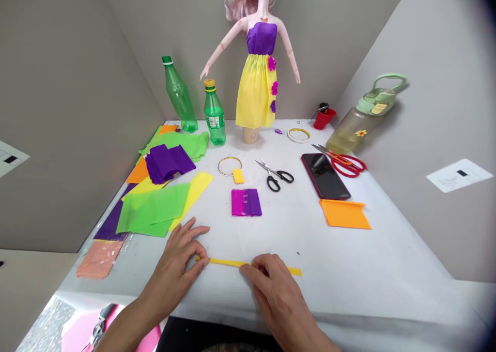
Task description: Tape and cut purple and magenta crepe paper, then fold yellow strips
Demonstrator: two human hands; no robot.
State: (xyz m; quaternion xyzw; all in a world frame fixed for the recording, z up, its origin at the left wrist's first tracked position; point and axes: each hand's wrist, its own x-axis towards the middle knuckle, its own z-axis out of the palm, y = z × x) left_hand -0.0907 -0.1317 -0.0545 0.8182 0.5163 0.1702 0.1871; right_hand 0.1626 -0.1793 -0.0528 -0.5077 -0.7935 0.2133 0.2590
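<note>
A narrow yellow strip (227,262) lies across the front of the white table, with both my hands on it. At its left end my left hand (182,259) pinches it between thumb and index finger, the other fingers spread. My right hand (273,279) grips the strip near its middle, fingers curled and thumb on top. The right end of the strip sticks out past that hand. Just beyond the strip lie a magenta and purple folded piece (247,202), black-handled scissors (274,175) and a thin gold ring (229,158) with a yellow piece (238,176) at its edge.
At the back stands a doll (258,83) in purple and yellow. Green bottles (214,117) and a stack of coloured sheets (155,207) are left. Right are a phone (325,176), red scissors (346,165), an orange piece (344,214), a water bottle (360,119) and a tape roll (298,135).
</note>
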